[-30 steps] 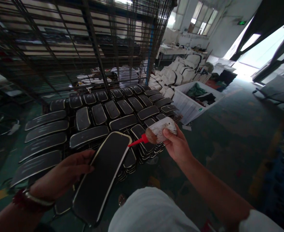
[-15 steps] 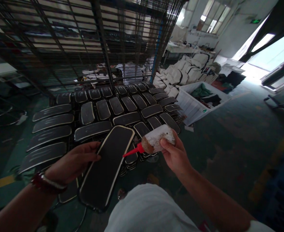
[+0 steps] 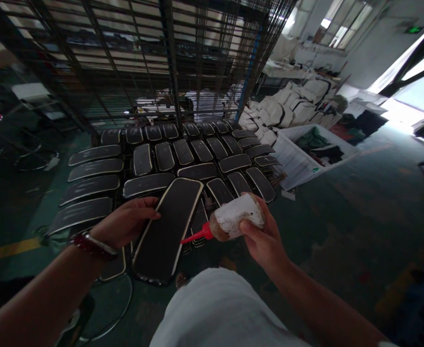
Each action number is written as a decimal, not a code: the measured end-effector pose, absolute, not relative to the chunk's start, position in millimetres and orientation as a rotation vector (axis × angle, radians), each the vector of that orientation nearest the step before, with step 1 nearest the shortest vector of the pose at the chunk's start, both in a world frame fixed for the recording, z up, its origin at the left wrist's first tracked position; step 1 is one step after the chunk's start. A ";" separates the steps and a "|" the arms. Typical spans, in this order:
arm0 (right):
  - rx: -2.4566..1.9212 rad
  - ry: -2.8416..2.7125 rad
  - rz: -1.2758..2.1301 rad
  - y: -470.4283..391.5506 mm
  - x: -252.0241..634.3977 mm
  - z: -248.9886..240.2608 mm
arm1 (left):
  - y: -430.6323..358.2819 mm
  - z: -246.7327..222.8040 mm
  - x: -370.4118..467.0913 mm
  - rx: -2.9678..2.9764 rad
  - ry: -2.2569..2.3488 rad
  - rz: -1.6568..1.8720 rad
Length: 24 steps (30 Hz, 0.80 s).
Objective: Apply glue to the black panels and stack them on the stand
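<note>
My left hand (image 3: pixel 134 219) grips the left edge of a long dark panel (image 3: pixel 166 226) with rounded corners and a pale line around its rim. The panel is held tilted above the other panels. In my right hand (image 3: pixel 264 231) is a stained white bottle (image 3: pixel 238 217) with a red nozzle (image 3: pixel 197 234). The nozzle's tip touches or nearly touches the panel's right edge, on its lower half. Several similar dark panels (image 3: pixel 197 172) with pale rims lie in rows beyond it.
A wire mesh rack (image 3: pixel 172 62) stands behind the panels. To the right are a white bin (image 3: pixel 291 164) with cloth in it and a heap of white pieces (image 3: pixel 287 106). A stool (image 3: pixel 31 91) stands at the left, and a hoop-like cable (image 3: pixel 130 299) lies low on the floor.
The bottle's nozzle has moved down along the panel's right edge, towards my body. The whole view has shifted, so the rack and panels appear further right.
</note>
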State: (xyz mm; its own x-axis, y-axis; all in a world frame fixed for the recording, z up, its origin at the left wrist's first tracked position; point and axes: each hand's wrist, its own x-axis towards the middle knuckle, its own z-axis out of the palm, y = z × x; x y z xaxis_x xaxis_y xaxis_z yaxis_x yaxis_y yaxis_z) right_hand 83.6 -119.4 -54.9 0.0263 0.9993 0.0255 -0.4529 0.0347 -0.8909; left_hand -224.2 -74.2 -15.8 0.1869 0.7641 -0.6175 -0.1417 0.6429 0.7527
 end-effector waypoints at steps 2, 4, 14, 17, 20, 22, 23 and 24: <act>-0.833 -0.881 1.386 -123.7 83.2 -55.3 | -73.1 -19.4 -225.8 0.589 1.246 0.720; -0.816 -0.908 1.408 -128.0 82.7 -54.9 | -72.0 -23.7 -227.7 0.558 1.267 0.751; -0.746 -0.920 1.488 -140.3 79.5 -49.5 | -71.3 -25.2 -228.1 0.452 1.334 0.881; -0.772 -0.813 1.490 -145.3 72.8 -55.2 | -72.5 -22.9 -228.1 0.430 1.323 0.926; -0.835 -0.595 1.591 -145.3 61.9 -67.0 | -74.7 -24.0 -228.4 0.436 1.334 0.968; -0.856 -0.457 1.737 -136.6 55.8 -73.8 | -77.3 -25.1 -226.8 0.448 1.344 0.988; -0.852 -0.419 1.779 -128.9 53.9 -75.5 | -79.1 -25.4 -225.1 0.456 1.340 0.987; -0.841 -0.409 1.779 -119.2 52.9 -75.8 | -81.2 -25.3 -222.7 0.463 1.333 0.979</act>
